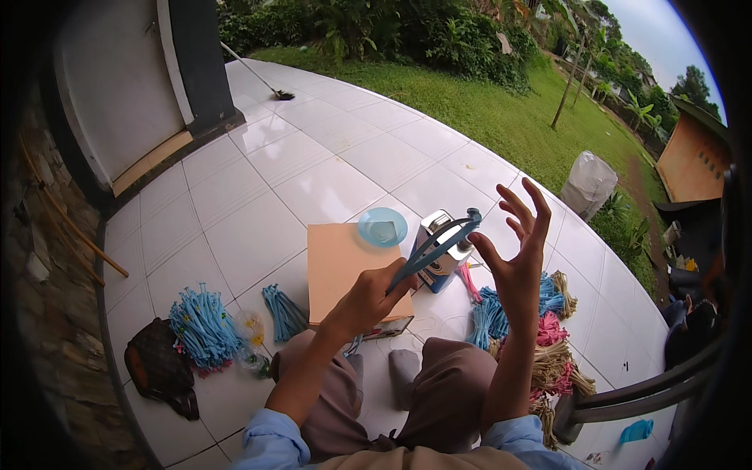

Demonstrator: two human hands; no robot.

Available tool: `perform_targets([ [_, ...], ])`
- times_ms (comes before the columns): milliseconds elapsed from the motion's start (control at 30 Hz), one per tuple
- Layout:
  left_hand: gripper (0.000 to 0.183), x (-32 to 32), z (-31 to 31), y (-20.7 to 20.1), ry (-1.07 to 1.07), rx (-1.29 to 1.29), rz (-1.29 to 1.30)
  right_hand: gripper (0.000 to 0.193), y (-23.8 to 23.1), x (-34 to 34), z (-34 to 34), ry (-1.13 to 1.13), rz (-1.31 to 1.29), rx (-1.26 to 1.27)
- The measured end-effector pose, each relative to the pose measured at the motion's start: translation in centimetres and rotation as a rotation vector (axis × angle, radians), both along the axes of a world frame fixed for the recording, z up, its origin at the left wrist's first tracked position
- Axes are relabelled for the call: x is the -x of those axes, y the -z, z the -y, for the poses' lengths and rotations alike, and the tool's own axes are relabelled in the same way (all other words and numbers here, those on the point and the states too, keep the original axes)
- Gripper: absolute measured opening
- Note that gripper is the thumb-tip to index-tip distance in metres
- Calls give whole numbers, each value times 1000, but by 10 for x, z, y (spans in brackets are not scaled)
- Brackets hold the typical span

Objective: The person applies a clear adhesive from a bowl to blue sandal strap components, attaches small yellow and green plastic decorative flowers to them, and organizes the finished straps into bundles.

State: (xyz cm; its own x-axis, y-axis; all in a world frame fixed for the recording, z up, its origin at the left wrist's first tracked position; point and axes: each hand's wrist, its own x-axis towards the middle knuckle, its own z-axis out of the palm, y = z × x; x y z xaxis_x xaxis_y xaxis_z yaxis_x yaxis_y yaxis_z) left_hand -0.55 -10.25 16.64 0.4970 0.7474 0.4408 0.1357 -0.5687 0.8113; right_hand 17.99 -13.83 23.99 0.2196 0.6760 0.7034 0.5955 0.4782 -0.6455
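The floor point(329, 168) of white tiles is carrying everything, with the person sitting on it near its front edge. A brown cardboard box point(338, 262) is lying flat ahead of the knees, with a pale blue dish point(382, 227) resting at its far right corner. A metal can point(439, 249) is standing just beside the box's right edge. A blue bundle point(202, 325) is lying to the left beside a brown bag point(160, 368), and a smaller blue bundle point(283, 312) is touching the box's left edge. Mixed blue, pink and tan bundles point(552, 345) are piling up at the right. The left hand point(368, 298) is pinching a blue strap point(439, 244) between its fingers, holding it raised above the box and can. The right hand point(517, 251) is hovering open just beside the strap's upper end, fingers spread, touching nothing.
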Motion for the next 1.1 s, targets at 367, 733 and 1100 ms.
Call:
perform_targets([
  [367, 27, 5, 4, 15, -38, 50, -134, 62, 49, 11, -6, -375, -759, 131],
  [733, 31, -23, 4, 30, 72, 368, 365, 62, 71, 45, -6, -503, -866, 315],
  [1100, 31, -16, 0, 0, -263, 275, 698, 40, 77, 61, 8, -438, -763, 291],
])
